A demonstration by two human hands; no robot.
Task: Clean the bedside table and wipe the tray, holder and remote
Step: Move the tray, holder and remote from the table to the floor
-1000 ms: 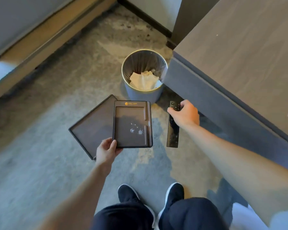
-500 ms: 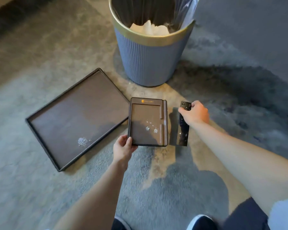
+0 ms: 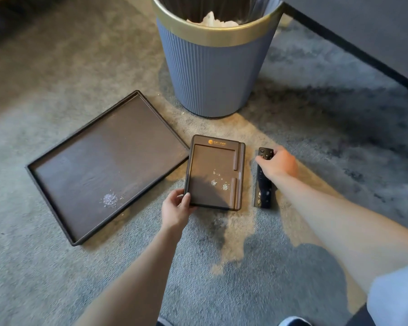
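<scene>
A large dark brown tray (image 3: 85, 175) lies flat on the carpet at the left, with a white speckled spot near its front. Right beside it lies the smaller brown holder (image 3: 216, 165), also spotted white; my left hand (image 3: 176, 208) grips its front left corner. The black remote (image 3: 264, 191) lies on the carpet to the right of the holder. My right hand (image 3: 278, 164) is closed over the remote's far end, fingers on its buttons.
A blue ribbed bin (image 3: 213, 67) with a gold rim holds crumpled white paper and stands just behind the holder. The grey side of the bedside table (image 3: 368, 27) fills the upper right. My shoes show at the bottom edge.
The view has dropped closer to the floor. The tray, held a second ago, now lies on the carpet. The holder and the remote have come down onto the carpet, both hands still on them.
</scene>
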